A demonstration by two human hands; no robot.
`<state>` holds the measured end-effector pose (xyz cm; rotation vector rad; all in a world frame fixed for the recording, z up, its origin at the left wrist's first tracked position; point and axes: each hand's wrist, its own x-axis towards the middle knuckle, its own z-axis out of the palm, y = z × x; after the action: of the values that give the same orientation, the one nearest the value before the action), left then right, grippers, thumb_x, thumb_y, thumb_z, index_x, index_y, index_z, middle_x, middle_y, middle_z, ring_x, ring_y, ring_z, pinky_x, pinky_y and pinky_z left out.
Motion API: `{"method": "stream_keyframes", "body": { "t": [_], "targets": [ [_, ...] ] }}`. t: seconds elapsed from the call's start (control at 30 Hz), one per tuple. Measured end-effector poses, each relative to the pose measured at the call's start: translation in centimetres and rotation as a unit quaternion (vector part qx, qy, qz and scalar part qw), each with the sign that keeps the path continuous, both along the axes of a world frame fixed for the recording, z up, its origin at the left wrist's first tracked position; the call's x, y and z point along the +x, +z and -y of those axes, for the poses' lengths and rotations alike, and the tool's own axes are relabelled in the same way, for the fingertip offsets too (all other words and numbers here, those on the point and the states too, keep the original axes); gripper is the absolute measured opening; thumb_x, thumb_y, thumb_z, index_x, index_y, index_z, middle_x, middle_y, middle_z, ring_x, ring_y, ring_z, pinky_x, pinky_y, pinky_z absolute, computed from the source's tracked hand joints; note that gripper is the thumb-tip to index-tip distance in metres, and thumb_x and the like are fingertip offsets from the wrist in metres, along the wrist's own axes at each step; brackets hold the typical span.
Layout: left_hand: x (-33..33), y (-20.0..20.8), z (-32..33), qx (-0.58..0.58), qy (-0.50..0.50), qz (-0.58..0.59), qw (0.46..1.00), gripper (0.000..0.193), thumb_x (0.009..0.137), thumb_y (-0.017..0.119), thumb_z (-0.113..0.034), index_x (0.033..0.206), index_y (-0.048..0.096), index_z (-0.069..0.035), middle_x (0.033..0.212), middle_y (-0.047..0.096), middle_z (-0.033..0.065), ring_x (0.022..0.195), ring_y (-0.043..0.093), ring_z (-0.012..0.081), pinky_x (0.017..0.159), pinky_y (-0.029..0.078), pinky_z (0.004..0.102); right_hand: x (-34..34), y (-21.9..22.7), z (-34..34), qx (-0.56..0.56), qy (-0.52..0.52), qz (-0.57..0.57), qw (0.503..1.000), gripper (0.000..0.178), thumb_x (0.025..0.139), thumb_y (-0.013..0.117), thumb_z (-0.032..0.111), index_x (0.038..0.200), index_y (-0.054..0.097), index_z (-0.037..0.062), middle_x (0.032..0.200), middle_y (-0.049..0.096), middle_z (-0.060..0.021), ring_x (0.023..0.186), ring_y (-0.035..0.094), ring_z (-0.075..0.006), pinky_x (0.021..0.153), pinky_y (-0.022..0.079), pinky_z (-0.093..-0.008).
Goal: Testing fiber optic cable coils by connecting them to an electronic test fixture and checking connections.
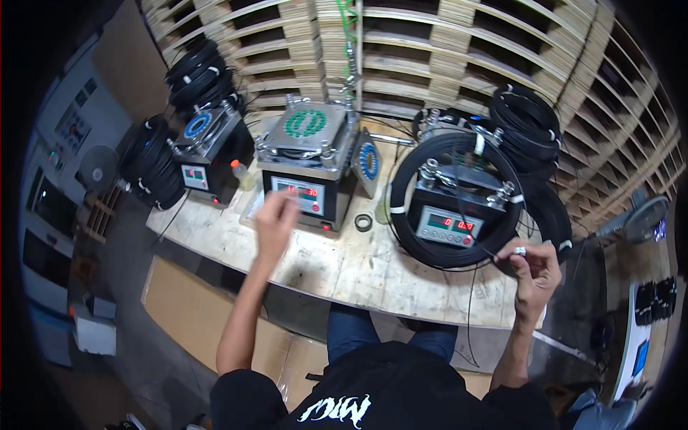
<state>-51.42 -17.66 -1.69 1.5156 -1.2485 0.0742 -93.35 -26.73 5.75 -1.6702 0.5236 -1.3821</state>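
Observation:
My left hand (276, 222) is raised in front of the display panel (299, 196) of the middle black machine (342, 201). Its fingers are curled together and slightly blurred, so whatever they may hold is hidden. At the right, my right hand (534, 276) pinches a small silvery piece (519, 251) between thumb and fingers, by the table's right end. Beside that hand, a large coil of black cable (403, 233) with white ties stands upright around the front of the right machine (448, 228). A thin black cable (471, 308) hangs over the table's front edge below.
Another machine (204, 161) with a blue ring on top stands at the left, near an orange-capped bottle (240, 172). A black tape roll (363, 222) lies on the wooden table (344, 269). More cable coils (527, 118) are stacked behind. Wooden pallets (466, 43) rise at the back.

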Motion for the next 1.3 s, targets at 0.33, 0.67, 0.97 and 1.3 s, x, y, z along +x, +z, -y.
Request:
{"method": "stream_keyframes", "body": {
  "t": [0.33, 0.67, 0.97, 1.3],
  "targets": [
    [-21.4, 7.2, 5.1, 0.032, -0.383, 0.159, 0.909, 0.043, 0.085, 0.077, -0.013, 0.126, 0.065, -0.011, 0.098, 0.073, 0.0112, 0.086, 0.072, 0.0292, 0.074, 0.058, 0.0373, -2.1, -0.7, -1.0, -0.053, 0.04, 0.031, 0.997, 0.022, 0.088, 0.066, -0.012, 0.106, 0.061, 0.0, 0.104, 0.07, -0.0197, 0.099, 0.069, -0.0247, 0.085, 0.056, -0.0317],
    [-9.5, 11.8, 7.4, -0.027, -0.29, -0.178, 0.94, 0.028, 0.103, 0.054, -0.016, 0.116, 0.07, 0.003, 0.11, 0.074, 0.0132, 0.087, 0.069, 0.0143, 0.074, 0.054, 0.0273, -7.4, 2.2, 10.5, -0.036, -0.282, 0.068, 0.956, 0.028, 0.1, 0.064, 0.011, 0.123, 0.068, -0.0044, 0.096, 0.071, -0.0078, 0.084, 0.063, -0.0104, 0.08, 0.049, -0.0221],
    [-0.5, 11.5, 16.9, 0.117, -0.28, -0.105, 0.947, 0.016, 0.102, 0.057, -0.007, 0.116, 0.058, 0.001, 0.103, 0.071, 0.0102, 0.081, 0.069, 0.0139, 0.067, 0.053, 0.0261, -6.0, 3.4, 22.9, -0.022, -0.146, -0.051, 0.988, 0.011, 0.096, 0.067, 0.006, 0.105, 0.069, -0.0005, 0.093, 0.07, -0.0036, 0.081, 0.062, -0.0072, 0.075, 0.049, -0.0214],
    [-1.5, 8.0, 30.8, -0.036, -0.297, -0.216, 0.93, 0.027, 0.105, 0.055, -0.018, 0.126, 0.053, -0.001, 0.107, 0.071, 0.0122, 0.102, 0.07, 0.022, 0.091, 0.055, 0.032, 0.2, 4.2, 32.1, -0.164, -0.061, -0.397, 0.901, 0.02, 0.087, 0.074, 0.008, 0.104, 0.072, -0.0012, 0.085, 0.073, -0.0117, 0.073, 0.064, -0.015, 0.068, 0.05, -0.0295]
  ]
}}
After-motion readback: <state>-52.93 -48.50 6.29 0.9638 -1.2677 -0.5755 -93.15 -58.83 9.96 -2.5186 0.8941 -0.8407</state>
